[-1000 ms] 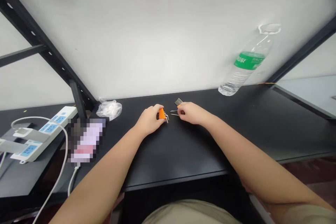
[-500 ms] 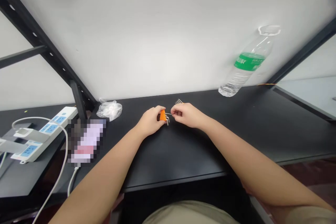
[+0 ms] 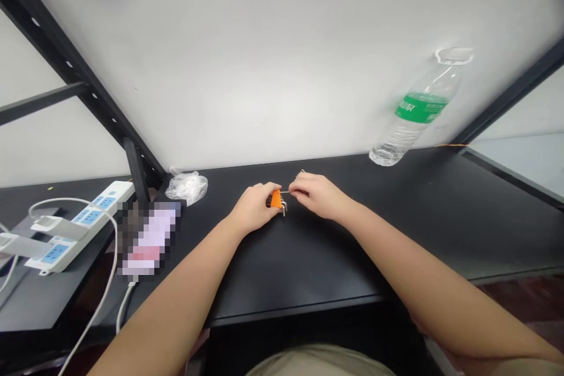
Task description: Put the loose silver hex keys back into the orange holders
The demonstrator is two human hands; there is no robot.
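My left hand (image 3: 254, 208) is closed around an orange hex key holder (image 3: 276, 199), thumb and index finger at its two ends. Bent ends of several metal hex keys (image 3: 284, 208) stick out from the holder's near right side. My right hand (image 3: 320, 195) pinches a thin hex key (image 3: 285, 192) whose other end meets the holder's upper part; whether it sits inside a hole I cannot tell. Behind the right hand, tips of more metal keys (image 3: 300, 173) show, mostly hidden by the fingers.
A crumpled clear plastic bag (image 3: 187, 187) lies back left on the black table (image 3: 299, 270). A phone (image 3: 152, 238) with a white cable and a white power strip (image 3: 90, 220) are at the left. Against the wall leans a large water bottle (image 3: 409, 114) with a green label.
The view has shifted slightly. My right hand has turned a little and covers more of the keys behind it; both hands keep their grip.
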